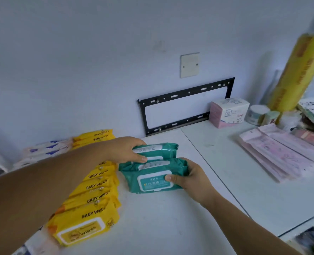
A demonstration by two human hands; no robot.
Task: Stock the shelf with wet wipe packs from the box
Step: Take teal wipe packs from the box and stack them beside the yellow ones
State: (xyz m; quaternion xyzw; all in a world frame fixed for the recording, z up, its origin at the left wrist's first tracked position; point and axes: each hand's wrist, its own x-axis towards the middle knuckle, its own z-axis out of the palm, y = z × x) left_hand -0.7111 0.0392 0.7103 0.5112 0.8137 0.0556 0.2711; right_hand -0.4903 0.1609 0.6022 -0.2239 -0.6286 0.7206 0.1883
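Two green wet wipe packs stand one behind the other on the white shelf (161,223). My left hand (126,150) grips the rear green pack (161,150) at its left end. My right hand (187,176) holds the front green pack (148,178) by its right end, thumb on the white lid label. A row of several yellow baby wipe packs (90,203) lies overlapped just left of the green packs, running from the wall to the shelf's front. The box is out of view.
White and purple wipe packs (47,149) sit at the far left by the wall. A black metal bracket (185,105), a pink tissue box (227,113), small jars (259,115), a yellow film roll (297,72) and pink flat packets (281,153) occupy the right side.
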